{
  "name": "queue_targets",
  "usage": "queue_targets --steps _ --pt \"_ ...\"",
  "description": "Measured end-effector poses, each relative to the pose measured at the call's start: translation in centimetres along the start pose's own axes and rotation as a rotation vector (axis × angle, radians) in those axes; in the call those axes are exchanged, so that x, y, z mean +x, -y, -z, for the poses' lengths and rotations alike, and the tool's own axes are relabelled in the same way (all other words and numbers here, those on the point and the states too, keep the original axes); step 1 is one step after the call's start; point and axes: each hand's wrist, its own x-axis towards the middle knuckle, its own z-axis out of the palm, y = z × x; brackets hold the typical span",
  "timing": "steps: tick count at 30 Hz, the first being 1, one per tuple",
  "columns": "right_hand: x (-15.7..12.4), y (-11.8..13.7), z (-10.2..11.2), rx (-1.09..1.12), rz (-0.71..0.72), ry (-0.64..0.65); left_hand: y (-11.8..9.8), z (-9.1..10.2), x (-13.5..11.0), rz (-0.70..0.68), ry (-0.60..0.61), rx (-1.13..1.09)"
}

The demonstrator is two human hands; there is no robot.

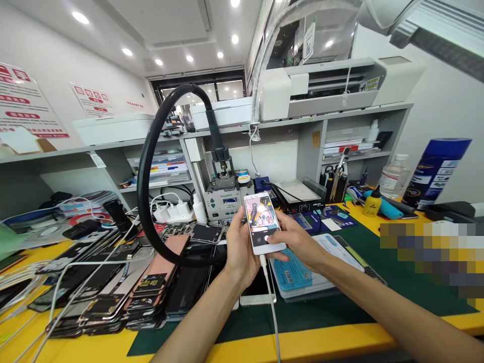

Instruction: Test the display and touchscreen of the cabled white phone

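A white smartphone (260, 244), its screen lit with a camera-like picture, is held upright above the mat. My left hand (238, 247) wraps round its left side and back. From the right, my right hand (300, 242) holds the lower edge, its thumb on the screen near a round white button and its other fingers behind. A white charging cable (273, 307) runs from the phone's bottom end down past the table edge. Below my hands another white-edged phone (257, 300) lies on the green mat (302, 320), partly covered by my left wrist.
Stacks of phone screens and frames (151, 297) fill the left. A thick black hose (145, 166) arches up from the hot air station (223, 204). A clear plastic case (321, 287) lies right of the phone. Bottles and a blue spray can (434, 174) stand at the right back.
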Motion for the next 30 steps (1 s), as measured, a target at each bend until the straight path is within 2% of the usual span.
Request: queue_targets --steps 13,20,30 --pt "-0.2 0.0 -0.1 -0.003 0.06 0.028 0.2 -0.3 -0.2 -0.065 0.008 0.026" --pt "-0.7 0.4 -0.2 0.002 0.113 0.08 0.1 -0.9 -0.6 -0.086 0.066 0.041" --pt "-1.1 0.5 -0.4 0.023 0.133 0.105 0.2 -1.5 -1.1 -0.136 0.037 0.054"
